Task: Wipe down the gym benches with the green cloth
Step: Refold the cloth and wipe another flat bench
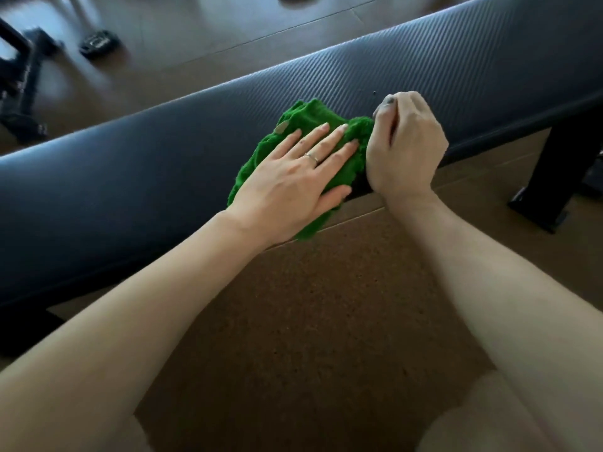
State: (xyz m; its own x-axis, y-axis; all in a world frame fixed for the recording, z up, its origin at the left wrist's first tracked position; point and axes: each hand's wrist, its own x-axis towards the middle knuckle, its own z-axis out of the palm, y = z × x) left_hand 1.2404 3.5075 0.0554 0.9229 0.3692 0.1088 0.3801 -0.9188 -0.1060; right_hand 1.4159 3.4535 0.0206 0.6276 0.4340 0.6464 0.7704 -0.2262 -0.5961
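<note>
Our left hand (293, 177) pressed flat, fingers spread, on the crumpled fuzzy green cloth (293, 141) atop the long black padded bench (130, 151); our right hand (404, 148) pinched its edge.

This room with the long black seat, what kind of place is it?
Most likely a gym. The long padded bench stands on a black metal leg, the floor looks like speckled rubber matting, and dark equipment sits farther off.
</note>
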